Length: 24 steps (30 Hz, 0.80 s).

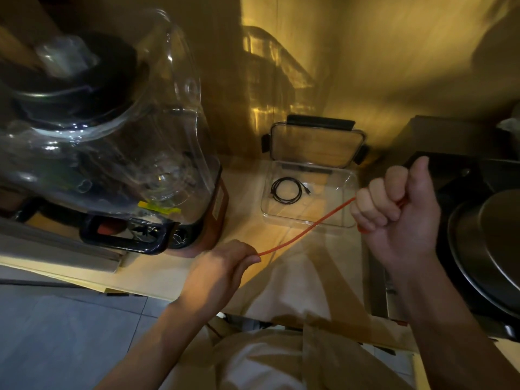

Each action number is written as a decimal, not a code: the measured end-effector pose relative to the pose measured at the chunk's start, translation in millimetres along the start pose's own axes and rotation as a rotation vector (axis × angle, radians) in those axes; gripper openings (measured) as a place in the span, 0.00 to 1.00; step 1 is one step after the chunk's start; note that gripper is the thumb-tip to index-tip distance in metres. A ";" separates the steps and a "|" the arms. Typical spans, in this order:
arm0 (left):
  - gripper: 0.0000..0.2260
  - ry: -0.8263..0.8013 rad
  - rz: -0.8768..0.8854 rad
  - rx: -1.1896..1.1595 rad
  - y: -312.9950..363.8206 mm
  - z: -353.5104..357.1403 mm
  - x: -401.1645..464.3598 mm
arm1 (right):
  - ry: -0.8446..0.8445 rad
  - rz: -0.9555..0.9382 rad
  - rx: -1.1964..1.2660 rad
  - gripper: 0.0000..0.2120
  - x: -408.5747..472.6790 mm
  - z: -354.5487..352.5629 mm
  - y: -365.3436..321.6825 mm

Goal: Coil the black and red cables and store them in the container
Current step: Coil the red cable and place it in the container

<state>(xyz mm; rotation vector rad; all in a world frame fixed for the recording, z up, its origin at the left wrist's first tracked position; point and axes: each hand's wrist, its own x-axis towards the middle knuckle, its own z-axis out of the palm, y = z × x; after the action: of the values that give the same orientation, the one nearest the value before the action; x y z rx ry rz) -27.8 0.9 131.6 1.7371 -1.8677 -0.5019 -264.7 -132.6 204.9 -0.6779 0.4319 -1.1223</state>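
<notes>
Head view: the red cable (306, 228) runs taut between both hands, just in front of the clear container (349, 192) on the counter (253, 209). The left hand (222, 266) pinches one end between thumb and curled fingers, near and left of the container. The right hand (399, 209) is fisted round the cable at the container's right edge, fingers pressed together. The black cable (287, 190) lies coiled inside the container, whose lid (316, 144) stands open behind. A blender (112, 153) sits left of the container.
</notes>
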 end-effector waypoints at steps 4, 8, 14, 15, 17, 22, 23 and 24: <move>0.11 -0.122 0.150 0.107 7.8 -5.6 12.0 | -0.007 -0.028 -0.183 0.26 3.5 4.7 7.8; 0.13 -0.200 0.321 0.073 19.5 -18.1 25.7 | 0.003 0.021 -0.694 0.24 1.0 12.4 17.8; 0.13 -0.064 0.371 -0.129 43.0 -31.8 34.0 | -0.311 0.248 -1.046 0.24 -8.1 19.2 31.2; 0.12 -0.039 0.366 -0.149 46.0 -33.2 35.7 | -0.380 0.288 -1.073 0.24 -11.2 19.7 32.7; 0.12 0.002 0.348 -0.177 49.7 -34.5 39.1 | -0.483 0.434 -1.027 0.26 -19.4 21.6 35.3; 0.14 0.065 0.312 -0.214 47.8 -30.1 37.9 | -0.639 0.603 -0.783 0.32 -33.7 20.3 47.8; 0.13 0.080 0.309 -0.222 47.6 -29.9 37.6 | -0.657 0.614 -0.761 0.30 -35.7 19.9 49.4; 0.12 0.093 0.306 -0.231 47.6 -30.3 37.6 | -0.669 0.628 -0.769 0.29 -37.6 20.5 50.5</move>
<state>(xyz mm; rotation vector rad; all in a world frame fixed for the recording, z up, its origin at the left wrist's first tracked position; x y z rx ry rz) -48.0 -28.9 189.1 1.2772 -1.8823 -0.4849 -232.3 -78.7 184.4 -1.4074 0.4420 -0.0637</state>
